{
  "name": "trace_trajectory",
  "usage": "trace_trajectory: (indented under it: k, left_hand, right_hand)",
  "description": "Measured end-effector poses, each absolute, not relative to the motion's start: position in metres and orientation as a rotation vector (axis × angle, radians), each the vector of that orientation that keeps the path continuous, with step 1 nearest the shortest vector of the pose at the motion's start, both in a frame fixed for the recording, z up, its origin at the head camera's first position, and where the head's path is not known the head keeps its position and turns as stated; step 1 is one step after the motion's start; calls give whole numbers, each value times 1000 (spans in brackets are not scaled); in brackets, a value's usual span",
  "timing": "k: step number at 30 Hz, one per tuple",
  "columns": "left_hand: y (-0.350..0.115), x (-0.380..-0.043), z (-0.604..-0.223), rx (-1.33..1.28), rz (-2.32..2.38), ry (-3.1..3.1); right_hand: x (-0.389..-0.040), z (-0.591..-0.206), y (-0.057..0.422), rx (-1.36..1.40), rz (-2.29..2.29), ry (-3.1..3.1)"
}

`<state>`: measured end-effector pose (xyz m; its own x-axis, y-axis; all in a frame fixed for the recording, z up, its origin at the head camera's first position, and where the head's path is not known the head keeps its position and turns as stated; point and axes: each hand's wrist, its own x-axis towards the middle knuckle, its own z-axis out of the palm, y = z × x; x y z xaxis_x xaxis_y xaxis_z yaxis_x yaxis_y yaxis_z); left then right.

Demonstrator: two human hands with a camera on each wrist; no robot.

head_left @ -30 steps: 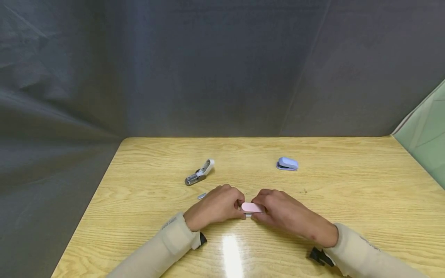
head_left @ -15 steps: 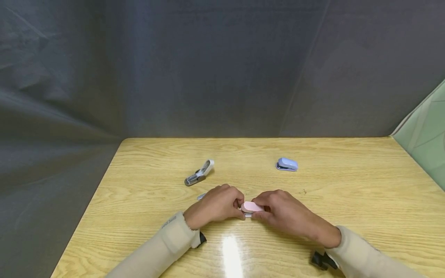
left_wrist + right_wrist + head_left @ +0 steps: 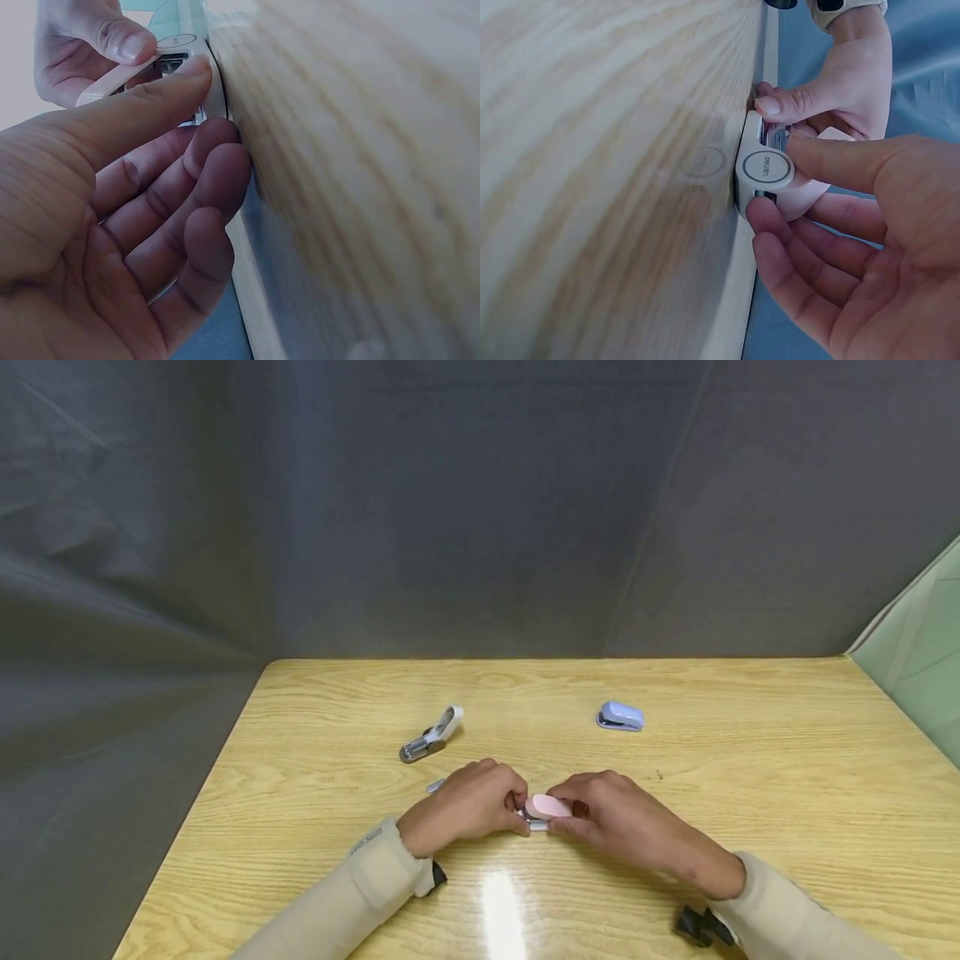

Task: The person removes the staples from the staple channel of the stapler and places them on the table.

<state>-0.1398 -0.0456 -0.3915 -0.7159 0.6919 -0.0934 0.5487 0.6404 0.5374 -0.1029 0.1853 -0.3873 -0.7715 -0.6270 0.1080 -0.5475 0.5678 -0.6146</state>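
Observation:
A small stapler point(image 3: 548, 807) with a pink top and whitish base rests on the wooden table between both hands. Its top tilts up from the base, and metal shows in the gap. My left hand point(image 3: 468, 802) pinches the front end of the base between thumb and fingers. At the hinge end, my right hand point(image 3: 626, 822) holds the pink top with thumb and fingers. A round emblem marks the stapler's white side point(image 3: 767, 166) in the right wrist view. The left wrist view shows the left thumb over the base point(image 3: 214, 86), partly hiding the inside.
A grey and white stapler point(image 3: 432, 737) lies wide open beyond the left hand. Nearer, a small silvery staple strip point(image 3: 435, 786) lies beside that hand. A blue stapler point(image 3: 621, 716) sits farther back on the right. Dark cloth point(image 3: 480, 510) hangs behind the table.
The pink top has lifted away from the base, opening a gap at the front. My right hand has shifted slightly right with it, while the left hand has stayed nearly still.

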Motion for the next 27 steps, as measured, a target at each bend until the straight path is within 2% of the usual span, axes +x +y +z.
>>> trace_trajectory:
  k: [9, 27]
  left_hand:
    - [-46, -140, -392, 1001, 699, 2569]
    - [-45, -138, -389, 1002, 700, 2575]
  right_hand:
    - [-102, -384, 190, -1039, -996, 2654]
    - [-97, -383, 201, -934, -1117, 2575]
